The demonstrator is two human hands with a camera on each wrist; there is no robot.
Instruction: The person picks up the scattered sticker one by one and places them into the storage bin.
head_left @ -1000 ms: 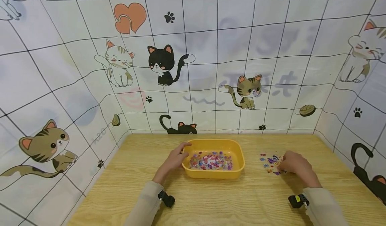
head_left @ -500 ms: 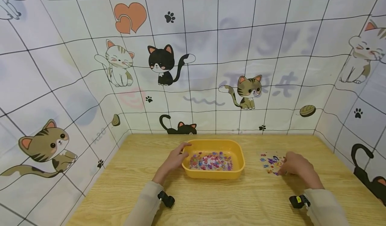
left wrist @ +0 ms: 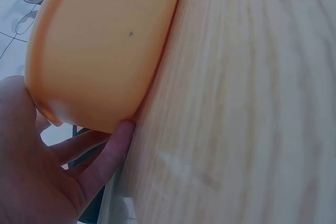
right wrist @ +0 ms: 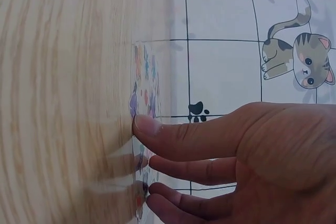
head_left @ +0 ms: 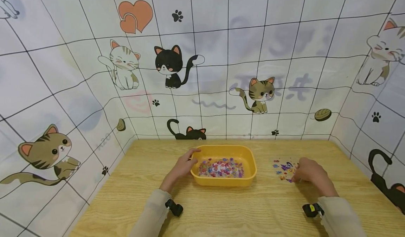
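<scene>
A yellow plastic basin (head_left: 224, 182) stands on the table with many small, shiny, multicoloured pieces (head_left: 221, 168) in its bottom. My left hand (head_left: 182, 165) holds the basin by its left end, fingers at the rim. In the left wrist view, fingertips (left wrist: 125, 127) press against the basin's outer wall near the table. To the basin's right lies a flat patch of small colourful pieces (head_left: 285, 167). My right hand (head_left: 310, 171) reaches down at the patch's right side. In the right wrist view its thumb and fingers stand apart, tips touching the patch; part of it is hidden behind them.
The wooden table (head_left: 240, 212) meets a white wall covering (head_left: 215, 82) with a grid and cartoon cats at the back and sides. Black wrist cameras sit on both sleeves, the left camera (head_left: 174, 208) and the right camera (head_left: 312, 210).
My right hand has shifted only slightly over the colourful patch. The left hand and the basin have kept their place; the head view has tilted a little.
</scene>
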